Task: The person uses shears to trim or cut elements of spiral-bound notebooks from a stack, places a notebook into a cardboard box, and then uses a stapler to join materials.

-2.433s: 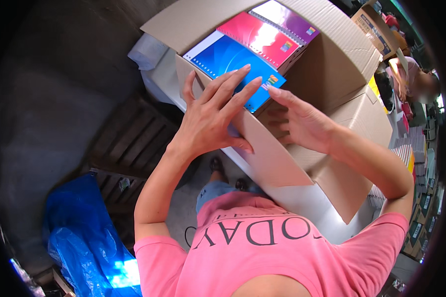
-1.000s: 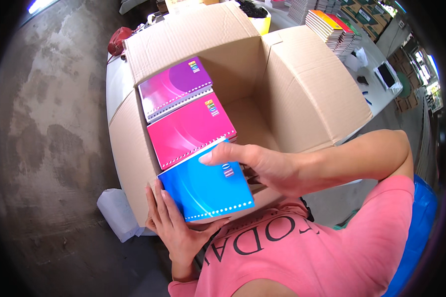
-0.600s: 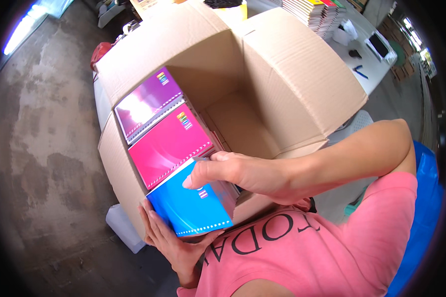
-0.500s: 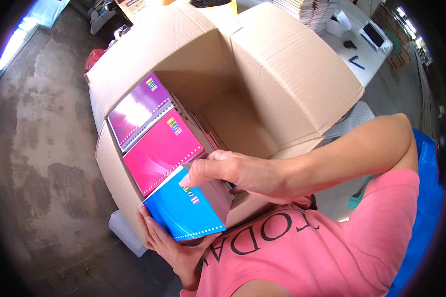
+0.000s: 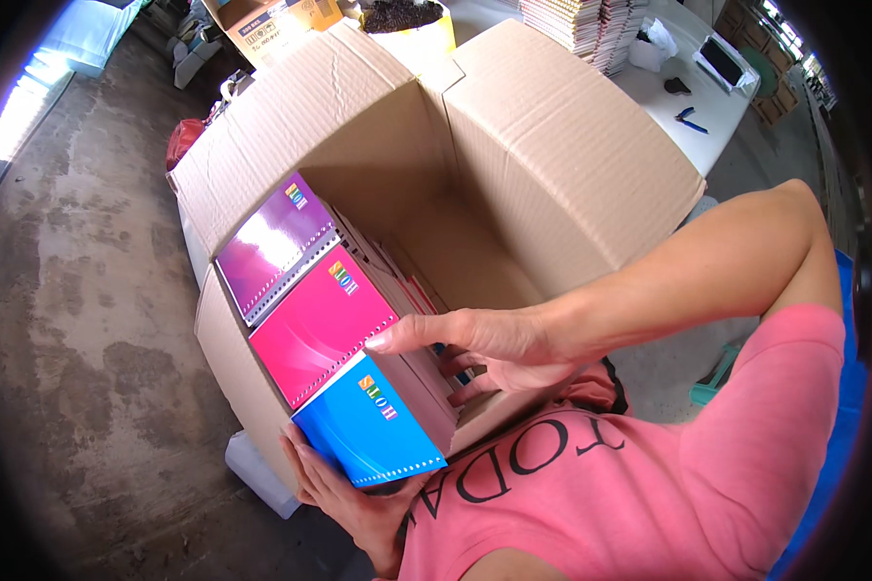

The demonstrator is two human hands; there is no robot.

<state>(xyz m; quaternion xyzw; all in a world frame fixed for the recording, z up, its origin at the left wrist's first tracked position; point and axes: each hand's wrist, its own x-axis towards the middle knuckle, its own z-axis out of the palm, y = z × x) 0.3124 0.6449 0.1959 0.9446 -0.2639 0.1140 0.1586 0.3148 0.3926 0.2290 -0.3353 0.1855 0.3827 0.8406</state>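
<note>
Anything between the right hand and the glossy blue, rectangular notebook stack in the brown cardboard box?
Nothing visible: the bare right hand is beside the blue notebook stack, its thumb by a corner of the glossy pink notebooks.

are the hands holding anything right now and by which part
Cannot tell: the left hand is at the near corner of the carton, beside the blue notebook stack; the right hand has its thumb near that stack's far edge.

Your L hand (image 5: 354, 508) is low at the box's (image 5: 576, 145) near-left corner, fingers & thumb spread apart. Your R arm (image 5: 693, 252) bends sharply at the elbow; R hand (image 5: 509, 339) is nr the near edge, thumb extended w/ fingers below.
</note>
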